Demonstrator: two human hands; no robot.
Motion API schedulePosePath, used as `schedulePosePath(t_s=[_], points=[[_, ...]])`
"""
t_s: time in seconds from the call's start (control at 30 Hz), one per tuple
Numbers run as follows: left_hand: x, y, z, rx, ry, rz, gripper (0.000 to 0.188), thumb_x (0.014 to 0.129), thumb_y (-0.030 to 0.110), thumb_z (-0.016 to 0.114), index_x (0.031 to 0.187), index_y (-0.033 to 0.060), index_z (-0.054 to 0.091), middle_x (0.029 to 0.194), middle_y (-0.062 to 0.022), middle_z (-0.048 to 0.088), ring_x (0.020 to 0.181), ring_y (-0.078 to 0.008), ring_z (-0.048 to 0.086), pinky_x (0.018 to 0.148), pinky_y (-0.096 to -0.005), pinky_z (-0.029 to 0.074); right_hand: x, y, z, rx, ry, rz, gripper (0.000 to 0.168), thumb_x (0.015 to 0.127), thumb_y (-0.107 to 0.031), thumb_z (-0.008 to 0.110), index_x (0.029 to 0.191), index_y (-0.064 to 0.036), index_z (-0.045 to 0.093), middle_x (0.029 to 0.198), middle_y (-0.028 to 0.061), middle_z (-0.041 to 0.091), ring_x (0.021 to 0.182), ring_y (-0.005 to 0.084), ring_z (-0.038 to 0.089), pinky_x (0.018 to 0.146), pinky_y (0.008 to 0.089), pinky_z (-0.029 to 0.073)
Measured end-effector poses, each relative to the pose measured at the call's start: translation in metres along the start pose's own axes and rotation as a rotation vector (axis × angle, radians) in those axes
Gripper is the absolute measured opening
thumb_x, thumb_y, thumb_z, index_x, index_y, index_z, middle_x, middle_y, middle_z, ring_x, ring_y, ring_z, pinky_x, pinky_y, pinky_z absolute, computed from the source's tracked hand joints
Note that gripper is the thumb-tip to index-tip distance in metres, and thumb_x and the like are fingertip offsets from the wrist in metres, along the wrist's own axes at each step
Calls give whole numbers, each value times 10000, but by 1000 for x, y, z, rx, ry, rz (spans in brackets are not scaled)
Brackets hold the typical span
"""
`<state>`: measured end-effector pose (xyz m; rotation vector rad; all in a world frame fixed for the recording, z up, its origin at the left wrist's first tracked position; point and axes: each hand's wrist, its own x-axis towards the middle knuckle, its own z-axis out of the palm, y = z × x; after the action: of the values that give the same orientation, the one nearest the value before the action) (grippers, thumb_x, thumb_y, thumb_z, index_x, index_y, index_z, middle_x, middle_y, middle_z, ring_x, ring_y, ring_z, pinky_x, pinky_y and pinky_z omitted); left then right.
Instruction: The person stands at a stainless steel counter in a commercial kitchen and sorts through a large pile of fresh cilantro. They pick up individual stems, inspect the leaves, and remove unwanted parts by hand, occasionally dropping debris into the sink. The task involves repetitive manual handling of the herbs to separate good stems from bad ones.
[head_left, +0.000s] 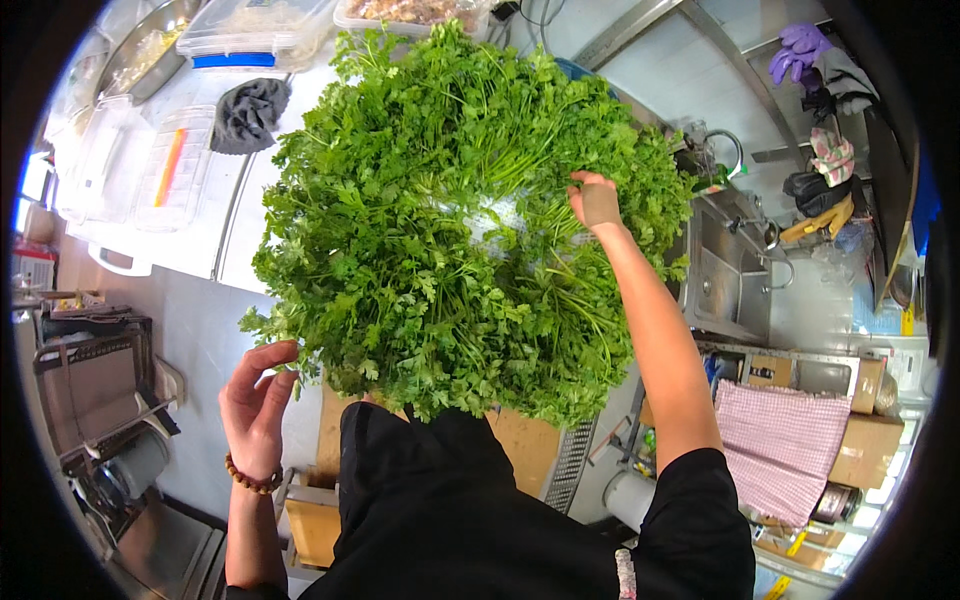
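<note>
A large ring-shaped heap of leafy green herbs (420, 277), like cilantro, fills the middle of the view, its stems pointing inward. Something white and perforated shows through the gap at its centre. At the heap's lower left edge is my left hand (259, 405), thumb and fingers curved close to leafy tips; whether it pinches them is unclear. A beaded bracelet (253, 477) circles that wrist. My right hand (596, 200) reaches onto the stems right of the centre gap, its fingers bent and partly hidden among the greens, so its hold cannot be made out.
A dark grey cloth (251, 114) and clear plastic containers (174, 169) lie on the white worktop at left. Behind the heap stands a tub of brown food (420, 13). Rightward are a steel sink (720, 274), hanging gloves (801, 49) and a pink checked cloth (780, 442).
</note>
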<state>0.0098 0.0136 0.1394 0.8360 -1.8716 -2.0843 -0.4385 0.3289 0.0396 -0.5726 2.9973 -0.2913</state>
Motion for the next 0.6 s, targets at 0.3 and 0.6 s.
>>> schedulePosePath(t_s=[0.3,0.6], points=[[8,7,-3,3,36,-20,227,928,-9,581,1146,-51,627,1152,-103,635,1093,-173,595,908,-301,487,1,-57,35,1059,107,581,492,881,-187,731,1196,126,519,822,166,684,522,215,639,421,316,462],[-2,23,38,66,55,44,250,899,-42,574,1142,-51,633,1141,-97,632,1066,-164,606,880,-284,486,-64,-23,-1,1368,99,462,449,913,-85,655,1264,130,475,1085,216,635,956,292,668,816,370,580]])
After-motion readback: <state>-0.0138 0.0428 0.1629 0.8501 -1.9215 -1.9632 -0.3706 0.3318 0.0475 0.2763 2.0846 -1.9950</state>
